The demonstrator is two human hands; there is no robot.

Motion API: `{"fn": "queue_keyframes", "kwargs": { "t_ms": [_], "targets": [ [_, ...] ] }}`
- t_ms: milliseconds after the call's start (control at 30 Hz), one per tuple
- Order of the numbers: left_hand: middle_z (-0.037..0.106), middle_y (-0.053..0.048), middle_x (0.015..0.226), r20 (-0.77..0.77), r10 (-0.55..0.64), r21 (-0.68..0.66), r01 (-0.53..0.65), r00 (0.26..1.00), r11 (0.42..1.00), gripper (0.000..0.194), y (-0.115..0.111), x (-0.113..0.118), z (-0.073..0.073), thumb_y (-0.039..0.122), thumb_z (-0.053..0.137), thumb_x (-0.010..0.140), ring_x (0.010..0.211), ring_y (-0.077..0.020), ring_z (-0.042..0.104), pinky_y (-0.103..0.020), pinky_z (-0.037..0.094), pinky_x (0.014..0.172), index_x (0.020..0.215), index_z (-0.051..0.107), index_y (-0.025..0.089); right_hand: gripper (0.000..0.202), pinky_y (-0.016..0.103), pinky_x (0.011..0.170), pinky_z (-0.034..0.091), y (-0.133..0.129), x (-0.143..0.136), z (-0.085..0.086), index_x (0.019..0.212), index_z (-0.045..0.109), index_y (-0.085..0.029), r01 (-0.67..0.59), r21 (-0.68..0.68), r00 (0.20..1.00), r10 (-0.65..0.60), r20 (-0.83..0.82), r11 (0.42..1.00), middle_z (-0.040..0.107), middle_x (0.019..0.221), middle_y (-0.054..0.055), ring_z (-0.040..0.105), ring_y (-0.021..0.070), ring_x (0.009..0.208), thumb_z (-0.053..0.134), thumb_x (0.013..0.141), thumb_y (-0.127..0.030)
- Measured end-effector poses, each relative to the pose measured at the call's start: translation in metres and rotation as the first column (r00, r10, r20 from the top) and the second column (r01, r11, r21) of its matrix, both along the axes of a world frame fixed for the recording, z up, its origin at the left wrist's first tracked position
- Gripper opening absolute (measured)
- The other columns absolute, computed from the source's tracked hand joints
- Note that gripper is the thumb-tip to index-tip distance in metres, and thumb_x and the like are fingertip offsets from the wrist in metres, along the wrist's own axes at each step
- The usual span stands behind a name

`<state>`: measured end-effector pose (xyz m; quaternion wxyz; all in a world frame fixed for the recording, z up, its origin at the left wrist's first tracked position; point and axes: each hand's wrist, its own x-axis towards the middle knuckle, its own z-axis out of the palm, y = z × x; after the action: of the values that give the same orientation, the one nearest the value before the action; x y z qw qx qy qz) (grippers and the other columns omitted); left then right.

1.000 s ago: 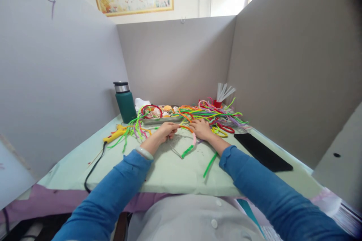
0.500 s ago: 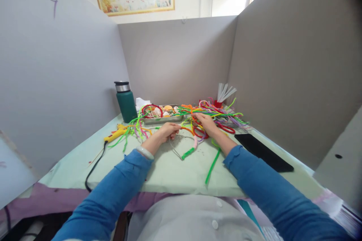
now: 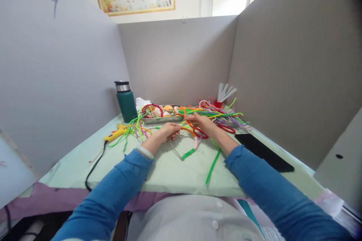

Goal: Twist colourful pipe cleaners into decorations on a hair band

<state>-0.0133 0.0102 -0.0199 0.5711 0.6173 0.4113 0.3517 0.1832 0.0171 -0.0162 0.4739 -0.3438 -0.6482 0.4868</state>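
Note:
My left hand (image 3: 169,131) pinches a thin wire ring (image 3: 175,150) that is partly wrapped in coloured pipe cleaner. Green (image 3: 188,154), pink and orange wraps cover its right side, while the lower left wire is bare. The fingers of my right hand (image 3: 203,123) are closed on an orange pipe cleaner (image 3: 184,112), whose free end sticks up past the fingertips. Just under that hand lies a red pipe-cleaner loop (image 3: 200,133). A loose green pipe cleaner (image 3: 212,167) rests on the table nearer to me.
A metal tray (image 3: 162,120) with shells stands behind my hands, and a heap of pipe cleaners (image 3: 217,113) lies back right. On the left are a yellow glue gun (image 3: 116,134) with a cord and a green bottle (image 3: 126,103). A black flat object (image 3: 263,152) lies right.
My right hand has shifted slightly left with the orange pipe cleaner, whose free end has swung left and now stands more upright. My left hand and the ring stay almost still.

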Motion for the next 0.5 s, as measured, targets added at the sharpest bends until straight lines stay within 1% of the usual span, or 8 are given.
{"fn": "queue_keyframes", "kwargs": {
  "t_ms": [100, 200, 300, 400, 500],
  "targets": [
    [0.046, 0.004, 0.054, 0.013, -0.013, 0.008, 0.013, 1.0, 1.0, 0.02, -0.001, 0.001, 0.001, 0.028, 0.066, 0.068, 0.034, -0.0024, 0.031, -0.021, 0.023, 0.036, 0.074, 0.054, 0.012, 0.051, 0.026, 0.073, 0.045, -0.005, -0.007, -0.002, 0.099, 0.068, -0.02, -0.059, 0.0, 0.993, 0.058, 0.107, 0.998, 0.064, 0.104, 0.007, 0.056, 0.0177, 0.093, 0.038, 0.082, -0.057],
    [0.045, 0.004, 0.052, 0.018, 0.003, 0.004, -0.003, 1.0, 1.0, 0.024, -0.004, 0.003, 0.002, 0.029, 0.068, 0.066, 0.034, -0.0024, 0.031, -0.021, 0.023, 0.036, 0.077, 0.056, 0.012, 0.051, 0.03, 0.082, 0.043, -0.01, -0.011, -0.003, 0.104, 0.066, -0.022, -0.102, 0.042, 0.976, 0.092, 0.199, 0.994, 0.063, 0.107, 0.005, 0.055, 0.0184, 0.097, 0.036, 0.083, -0.057],
    [0.045, 0.004, 0.052, 0.011, 0.041, 0.012, -0.041, 0.999, 0.999, 0.025, -0.006, 0.003, 0.004, 0.032, 0.068, 0.066, 0.033, -0.0022, 0.03, -0.021, 0.024, 0.036, 0.075, 0.055, 0.012, 0.051, 0.033, 0.088, 0.04, -0.016, -0.012, 0.0, 0.107, 0.064, -0.022, -0.109, 0.092, 0.964, 0.083, 0.251, 0.99, 0.062, 0.11, 0.004, 0.054, 0.0191, 0.1, 0.035, 0.084, -0.057],
    [0.043, 0.005, 0.051, -0.017, 0.105, 0.047, -0.104, 0.994, 0.993, 0.025, -0.006, 0.004, 0.005, 0.033, 0.068, 0.065, 0.032, -0.0017, 0.029, -0.021, 0.022, 0.036, 0.07, 0.054, 0.013, 0.051, 0.035, 0.09, 0.039, -0.021, -0.013, 0.004, 0.107, 0.064, -0.021, -0.093, 0.13, 0.957, 0.053, 0.284, 0.987, 0.064, 0.106, 0.004, 0.055, 0.0193, 0.097, 0.034, 0.085, -0.055],
    [0.04, 0.007, 0.049, -0.036, 0.145, 0.062, -0.142, 0.989, 0.988, 0.024, -0.006, 0.005, 0.006, 0.033, 0.067, 0.065, 0.033, -0.0017, 0.026, -0.021, 0.02, 0.036, 0.068, 0.053, 0.013, 0.044, 0.036, 0.093, 0.038, -0.024, -0.014, 0.007, 0.107, 0.064, -0.018, -0.082, 0.173, 0.957, 0.029, 0.29, 0.981, 0.063, 0.109, 0.005, 0.054, 0.0208, 0.101, 0.045, 0.082, -0.049]
  ]
}}
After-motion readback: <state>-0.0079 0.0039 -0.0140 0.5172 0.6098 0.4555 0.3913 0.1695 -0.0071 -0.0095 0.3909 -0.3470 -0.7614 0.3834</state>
